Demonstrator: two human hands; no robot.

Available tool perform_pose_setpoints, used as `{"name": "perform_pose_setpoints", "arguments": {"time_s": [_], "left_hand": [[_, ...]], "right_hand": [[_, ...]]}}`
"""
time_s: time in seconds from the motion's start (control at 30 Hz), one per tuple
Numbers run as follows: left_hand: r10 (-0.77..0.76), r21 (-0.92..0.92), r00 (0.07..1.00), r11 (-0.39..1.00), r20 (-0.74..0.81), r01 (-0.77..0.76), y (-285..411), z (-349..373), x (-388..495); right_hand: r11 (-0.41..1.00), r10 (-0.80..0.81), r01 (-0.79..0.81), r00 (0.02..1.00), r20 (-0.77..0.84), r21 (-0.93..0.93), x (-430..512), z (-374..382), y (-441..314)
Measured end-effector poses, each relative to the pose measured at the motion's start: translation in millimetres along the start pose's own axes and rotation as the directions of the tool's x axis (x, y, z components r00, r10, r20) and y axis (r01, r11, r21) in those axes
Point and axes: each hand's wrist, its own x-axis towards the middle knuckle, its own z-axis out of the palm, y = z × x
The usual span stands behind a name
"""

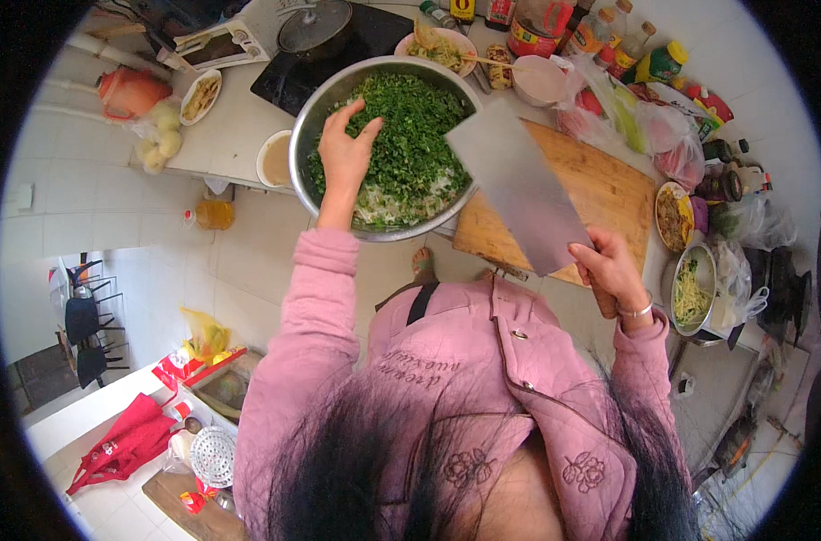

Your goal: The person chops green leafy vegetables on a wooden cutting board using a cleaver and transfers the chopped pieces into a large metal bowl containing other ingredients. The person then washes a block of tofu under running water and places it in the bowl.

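Observation:
A large stainless steel bowl (pixel 302 172) holds a heap of chopped green leaves (pixel 410 115), with paler shredded vegetable (pixel 410 206) showing along its near side. Over the left part of the bowl, my left hand (pixel 346 145) holds nothing, its thumb and fingers spread above the greens. My right hand (pixel 610 267) grips the handle of a broad cleaver (pixel 518 182). The blade slants up and left, with its far end by the bowl's right rim. Beneath the cleaver lies a wooden cutting board (pixel 599 182), partly hidden by the blade.
A black cooktop (pixel 376 27) with a lidded pan (pixel 314 27) stands behind the bowl. A small bowl of brownish liquid (pixel 275 162) sits at the counter's left edge. Bottles, plastic bags (pixel 660 128), a plate of food (pixel 674 216) and a bowl of pale sprouts (pixel 693 291) line the right side.

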Motion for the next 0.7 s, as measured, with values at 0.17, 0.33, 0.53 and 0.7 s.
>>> {"name": "perform_pose_setpoints", "arguments": {"time_s": [0.17,0.33,0.53,0.7], "left_hand": [[-0.43,-0.855,0.889,0.39,0.16,0.342,-2.7,-0.8,4.1],[-0.34,-0.908,0.849,-0.041,0.405,0.417,5.9,-2.6,8.3],[-0.392,-0.889,0.803,-0.114,0.449,0.443,10.6,-4.1,7.7],[-0.402,-0.877,0.788,-0.092,0.467,0.472,27.1,1.0,4.9]], "right_hand": [[0.637,-0.562,0.118,0.748,-0.354,-0.762,-3.1,-1.0,77.6],[0.426,-0.585,-0.195,0.685,-0.433,-0.884,10.4,6.1,148.0],[0.566,-0.663,0.061,0.625,-0.411,-0.822,32.8,35.6,95.5],[0.593,-0.764,0.789,0.615,0.196,-0.163,90.0,148.4,-34.1]]}}
